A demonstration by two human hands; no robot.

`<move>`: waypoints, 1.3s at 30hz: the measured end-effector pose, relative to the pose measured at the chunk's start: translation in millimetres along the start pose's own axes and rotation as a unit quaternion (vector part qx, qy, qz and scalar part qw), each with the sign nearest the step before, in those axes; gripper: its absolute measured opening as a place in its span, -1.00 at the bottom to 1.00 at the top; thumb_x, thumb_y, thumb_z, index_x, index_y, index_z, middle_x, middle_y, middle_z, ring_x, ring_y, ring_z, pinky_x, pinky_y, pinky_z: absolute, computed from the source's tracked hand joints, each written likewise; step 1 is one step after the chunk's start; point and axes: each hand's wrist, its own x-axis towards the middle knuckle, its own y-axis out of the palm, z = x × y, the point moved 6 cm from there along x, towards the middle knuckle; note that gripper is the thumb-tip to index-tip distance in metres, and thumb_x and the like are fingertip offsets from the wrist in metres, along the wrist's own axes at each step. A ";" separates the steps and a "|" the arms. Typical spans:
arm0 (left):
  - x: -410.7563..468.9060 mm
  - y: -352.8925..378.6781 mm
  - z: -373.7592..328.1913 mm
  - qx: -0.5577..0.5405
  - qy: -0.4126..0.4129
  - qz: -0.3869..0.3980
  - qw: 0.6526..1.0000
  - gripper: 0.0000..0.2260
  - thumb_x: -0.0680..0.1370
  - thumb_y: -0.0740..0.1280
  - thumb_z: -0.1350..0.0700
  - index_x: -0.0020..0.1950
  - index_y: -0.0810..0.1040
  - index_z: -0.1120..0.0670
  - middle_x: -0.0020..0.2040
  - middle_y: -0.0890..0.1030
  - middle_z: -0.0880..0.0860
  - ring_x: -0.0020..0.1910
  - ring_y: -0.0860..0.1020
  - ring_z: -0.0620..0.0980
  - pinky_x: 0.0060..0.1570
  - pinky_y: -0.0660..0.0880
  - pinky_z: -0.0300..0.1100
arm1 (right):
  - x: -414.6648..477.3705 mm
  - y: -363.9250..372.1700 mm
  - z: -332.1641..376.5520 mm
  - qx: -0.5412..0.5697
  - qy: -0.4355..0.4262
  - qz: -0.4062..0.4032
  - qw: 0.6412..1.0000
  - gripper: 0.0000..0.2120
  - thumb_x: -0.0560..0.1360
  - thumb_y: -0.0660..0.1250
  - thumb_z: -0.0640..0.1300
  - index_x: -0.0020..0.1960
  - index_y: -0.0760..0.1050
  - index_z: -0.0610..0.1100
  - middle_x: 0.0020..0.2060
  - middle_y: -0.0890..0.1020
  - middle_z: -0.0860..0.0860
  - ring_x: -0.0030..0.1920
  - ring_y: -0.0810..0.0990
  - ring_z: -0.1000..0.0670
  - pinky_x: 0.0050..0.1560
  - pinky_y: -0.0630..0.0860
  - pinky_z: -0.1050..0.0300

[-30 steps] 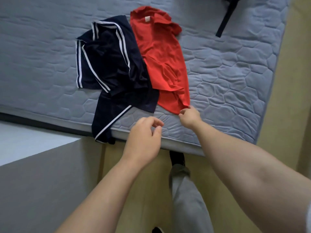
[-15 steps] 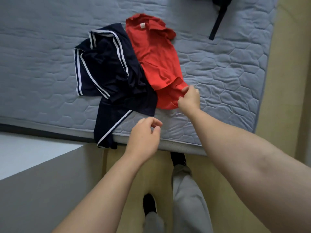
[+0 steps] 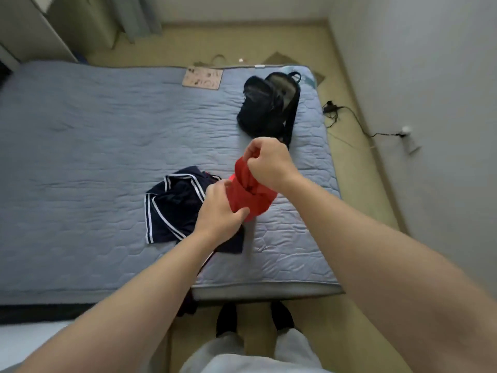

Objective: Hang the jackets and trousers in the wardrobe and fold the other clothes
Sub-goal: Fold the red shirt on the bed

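The person stands at the near edge of the mattress (image 3: 80,146) with both arms stretched out over it; the right hand (image 3: 270,164) is curled tight round the upper end of the red garment (image 3: 248,196) and holds it above the bed; the left hand (image 3: 219,211) grips the same garment lower down, its thumb pressed across the red cloth; the cloth is bunched between the two hands. The navy garment with white stripes (image 3: 172,208) lies crumpled on the mattress, just left of the left hand and partly under the wrist. A black backpack (image 3: 265,106) rests farther back on the bed; a cable (image 3: 349,117) trails across the floor on the right.
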 end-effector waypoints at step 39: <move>-12.3 -181.7 -320.1 -0.010 0.414 -0.042 0.909 -0.73 0.54 0.36 0.20 -0.30 0.33 0.06 -0.39 0.36 -0.02 -0.38 0.31 -0.03 -0.34 0.26 -0.09 | -161.6 -279.1 97.4 -0.105 0.034 -0.161 0.981 -0.69 0.44 0.21 -0.31 -0.17 0.63 0.02 -0.23 0.66 0.05 -0.22 0.61 0.03 -0.21 0.59 0.10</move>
